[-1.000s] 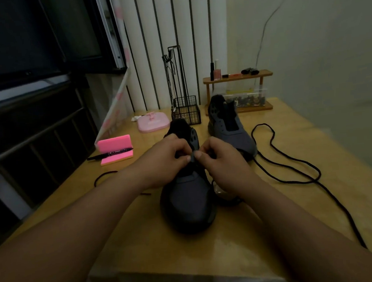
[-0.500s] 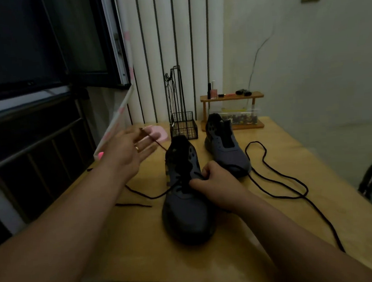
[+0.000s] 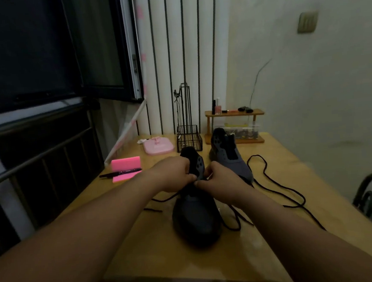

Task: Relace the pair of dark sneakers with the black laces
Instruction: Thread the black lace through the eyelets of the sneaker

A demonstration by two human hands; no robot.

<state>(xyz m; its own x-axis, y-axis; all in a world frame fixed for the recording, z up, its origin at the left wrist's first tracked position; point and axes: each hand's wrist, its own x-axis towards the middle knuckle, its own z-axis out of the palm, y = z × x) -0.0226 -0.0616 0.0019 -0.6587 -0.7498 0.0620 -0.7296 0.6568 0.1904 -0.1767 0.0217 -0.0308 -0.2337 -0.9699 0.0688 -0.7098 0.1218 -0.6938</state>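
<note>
A dark sneaker [image 3: 196, 215] stands in the middle of the wooden table [image 3: 158, 254], toe toward me. My left hand [image 3: 174, 174] and my right hand [image 3: 219, 180] meet over its eyelets, fingers pinched on the black lace [image 3: 163, 199] threaded through it. That lace trails off to the left and loops beside the toe on the right. The second dark sneaker [image 3: 231, 157] sits behind and to the right, unlaced. Another black lace [image 3: 280, 191] lies loose in curves on the table right of it.
A pink notepad block with a black pen [image 3: 125, 169] lies at the left. A pink case [image 3: 158, 145], a black wire basket [image 3: 189, 138] and a small wooden shelf [image 3: 234, 114] with bottles stand at the back. A chair back [image 3: 370, 199] is at the right.
My left hand, which was out to the left pulling the lace, has come back to the sneaker and now pinches the lace beside my right hand. The camera view has tilted upward.
</note>
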